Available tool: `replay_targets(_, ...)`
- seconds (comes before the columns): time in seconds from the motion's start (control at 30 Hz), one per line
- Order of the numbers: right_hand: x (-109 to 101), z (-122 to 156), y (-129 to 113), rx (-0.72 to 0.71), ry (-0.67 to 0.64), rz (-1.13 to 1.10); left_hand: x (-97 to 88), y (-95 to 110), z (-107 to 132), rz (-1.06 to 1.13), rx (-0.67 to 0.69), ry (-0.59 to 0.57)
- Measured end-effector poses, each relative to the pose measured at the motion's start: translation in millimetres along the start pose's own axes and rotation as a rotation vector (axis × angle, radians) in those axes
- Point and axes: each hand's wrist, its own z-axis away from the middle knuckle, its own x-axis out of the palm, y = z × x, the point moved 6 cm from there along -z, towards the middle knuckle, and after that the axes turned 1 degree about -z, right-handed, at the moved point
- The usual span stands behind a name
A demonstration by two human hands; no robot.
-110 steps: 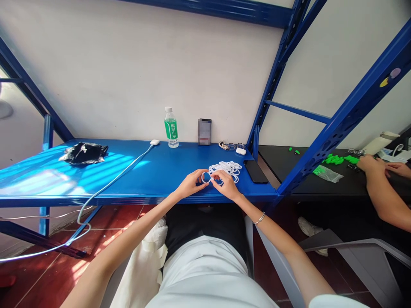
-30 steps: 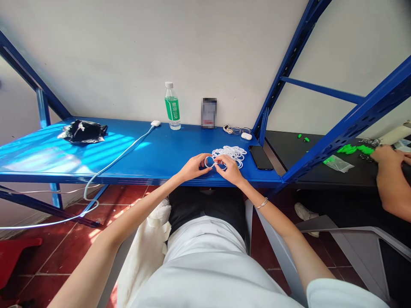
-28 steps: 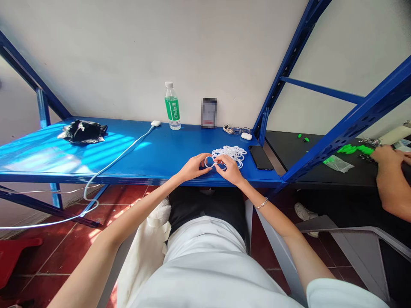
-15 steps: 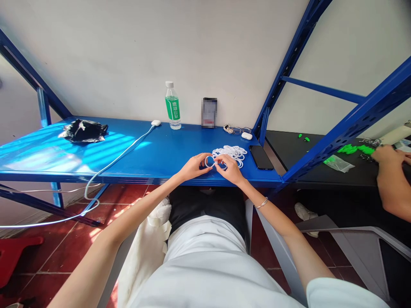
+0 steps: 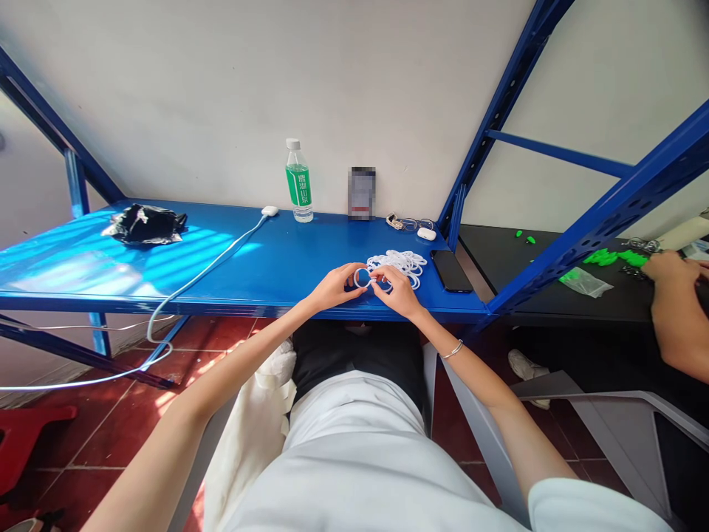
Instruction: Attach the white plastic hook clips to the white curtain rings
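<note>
Over the front edge of the blue table [image 5: 277, 255], both hands meet around a white ring-shaped loop [image 5: 356, 281]. My left hand [image 5: 337, 287] grips the loop's left side between thumb and fingers. On its right side, my right hand [image 5: 396, 292] pinches it, fingertips close together. Another small curve of white shows by the right fingers; whether it is part of the same loop I cannot tell. Just behind my right hand lies a tangled heap of white cord-like loops [image 5: 407, 260], partly covered by that hand.
Right of the heap lies a black phone [image 5: 451, 271]. Along the back stand a water bottle [image 5: 300, 185] and a propped phone [image 5: 362, 193], near glasses [image 5: 408, 224] and a white earbud case [image 5: 426, 234]. A black plastic bag [image 5: 145, 225] and white cable [image 5: 221, 255] lie left. Another person's hand [image 5: 670, 270] works at right.
Hardly anything differs. Both hands keep their hold on the white loop in the same place, and the view has shifted very slightly.
</note>
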Motion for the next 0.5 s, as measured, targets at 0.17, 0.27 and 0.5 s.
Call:
replay_targets(0.17, -0.8, -0.4, -1.2, -0.01, 0.005, -0.003, 0.0, -0.2, -0.2, -0.003, -0.003, -0.007)
replay_targets(0.27, -1.0, -0.9, -2.0, -0.014, 0.004, -0.007, 0.1, -0.4, -0.2, -0.001, -0.005, -0.009)
replay_targets(0.5, -0.7, -0.7, -2.2, -0.019, 0.011, 0.0, 0.4, -0.4, 0.1, 0.001, -0.004, -0.007)
